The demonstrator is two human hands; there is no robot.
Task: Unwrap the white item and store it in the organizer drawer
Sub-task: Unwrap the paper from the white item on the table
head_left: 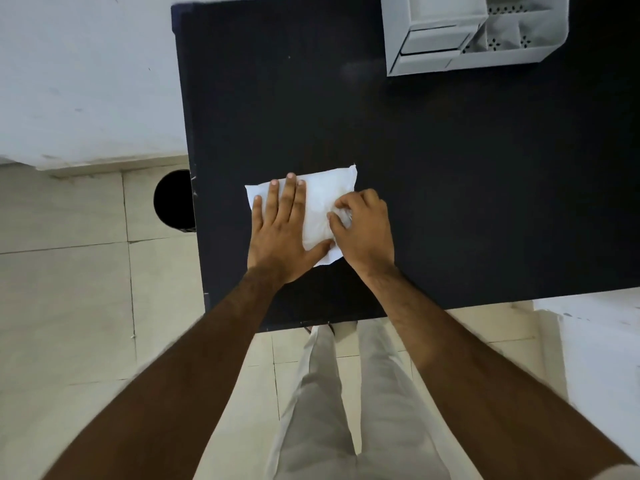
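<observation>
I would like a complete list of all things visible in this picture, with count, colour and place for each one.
white packet: one, white, flat on the table, near its front left part
table: one, black, centre of view
organizer: one, white, far right of the table, partly cut off by the frame
round object: one, black, on the floor left of the table
floor: light tiles
left hand: one, pressed flat on the packet
right hand: one, pinching the packet's right side
</observation>
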